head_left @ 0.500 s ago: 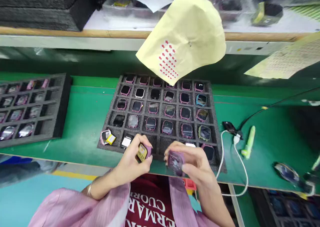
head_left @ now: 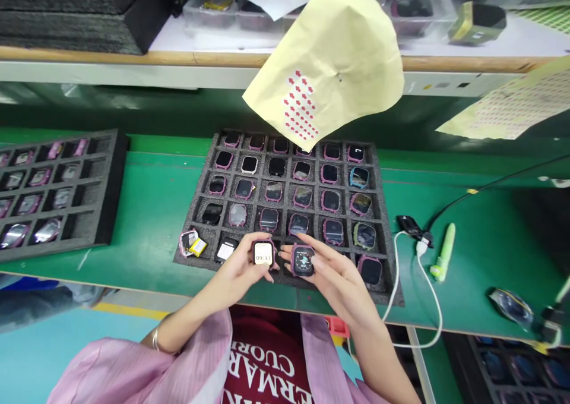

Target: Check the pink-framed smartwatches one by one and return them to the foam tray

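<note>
Above the tray's (head_left: 288,180) near edge, the left hand (head_left: 243,271) pinches a lit watch (head_left: 263,254) and the right hand (head_left: 339,276) grips a darker watch (head_left: 303,261). A loose fingertip hold, its firmness hard to judge, could drop either; the white cable (head_left: 396,267) by the tray's right side could snag a sleeve.

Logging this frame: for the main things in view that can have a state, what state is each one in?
Left hand: closed on a watch
Left-hand watch: screen lit, bright, showing 09:17
Right hand: gripping another watch
Right-hand watch: screen lit, dark background
Central foam tray: many compartments filled with watches
Yellow battery: outside any watch case
White cable: loosely looped
Yellow paper: hanging, creased
</note>
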Available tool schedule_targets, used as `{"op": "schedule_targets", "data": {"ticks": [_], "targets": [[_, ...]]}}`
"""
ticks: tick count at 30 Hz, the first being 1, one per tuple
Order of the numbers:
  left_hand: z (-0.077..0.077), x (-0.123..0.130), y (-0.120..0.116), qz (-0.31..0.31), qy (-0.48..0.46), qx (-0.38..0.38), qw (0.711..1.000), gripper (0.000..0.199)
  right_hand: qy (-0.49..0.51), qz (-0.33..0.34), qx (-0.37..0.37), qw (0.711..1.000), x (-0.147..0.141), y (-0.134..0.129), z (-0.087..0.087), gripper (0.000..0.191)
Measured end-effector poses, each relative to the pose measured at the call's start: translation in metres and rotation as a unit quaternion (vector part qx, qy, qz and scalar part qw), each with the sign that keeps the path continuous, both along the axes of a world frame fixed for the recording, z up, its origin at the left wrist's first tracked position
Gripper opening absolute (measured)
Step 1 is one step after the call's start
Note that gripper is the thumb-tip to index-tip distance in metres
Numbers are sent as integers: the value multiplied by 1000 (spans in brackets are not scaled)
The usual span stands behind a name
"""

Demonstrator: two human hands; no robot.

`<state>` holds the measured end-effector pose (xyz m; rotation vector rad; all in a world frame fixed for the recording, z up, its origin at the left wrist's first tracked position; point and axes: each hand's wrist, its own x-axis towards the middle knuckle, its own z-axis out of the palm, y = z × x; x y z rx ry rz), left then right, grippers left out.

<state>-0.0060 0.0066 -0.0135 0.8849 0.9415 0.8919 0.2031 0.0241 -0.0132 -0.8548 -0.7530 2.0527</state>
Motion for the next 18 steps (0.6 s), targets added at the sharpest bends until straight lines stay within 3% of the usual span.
{"op": "schedule_targets", "data": {"ticks": [7,18], "targets": [[-2,-6,5,-7,-14,-19,1000,30,-11,-30,1,1000,-3,-6,-4,43],[2,-1,6,-21,1,4,1000,27,-103,-61,83,989,-6,-11,-16,38]]}}
